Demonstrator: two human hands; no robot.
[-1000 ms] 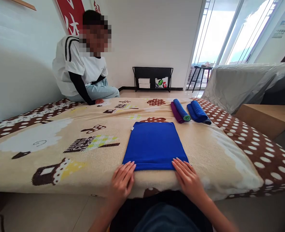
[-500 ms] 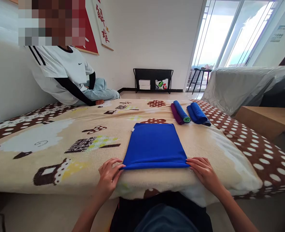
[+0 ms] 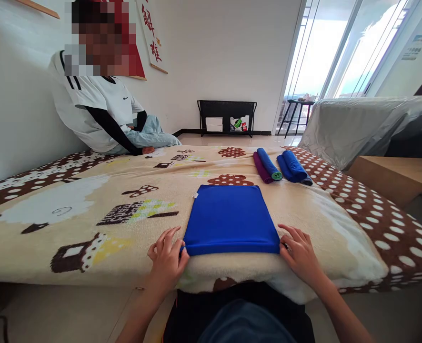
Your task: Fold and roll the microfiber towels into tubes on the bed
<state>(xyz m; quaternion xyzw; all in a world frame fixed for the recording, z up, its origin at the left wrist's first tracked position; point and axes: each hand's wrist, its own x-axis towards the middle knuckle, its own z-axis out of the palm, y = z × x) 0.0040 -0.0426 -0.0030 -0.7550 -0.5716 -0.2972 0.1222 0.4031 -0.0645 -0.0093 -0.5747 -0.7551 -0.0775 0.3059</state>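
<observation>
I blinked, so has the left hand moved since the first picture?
Yes, the left hand moved left, towards the brown-and-yellow print on the blanket.

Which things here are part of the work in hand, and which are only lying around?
Part of the work:
blue cloth
left hand and right hand, at its near corners
blanket beneath
rolled cloths, probably

Apparently only lying around:
black rack
stool
brown box

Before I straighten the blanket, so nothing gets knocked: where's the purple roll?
In the head view, the purple roll lies right of centre on the blanket, just left of a blue roll.
</observation>
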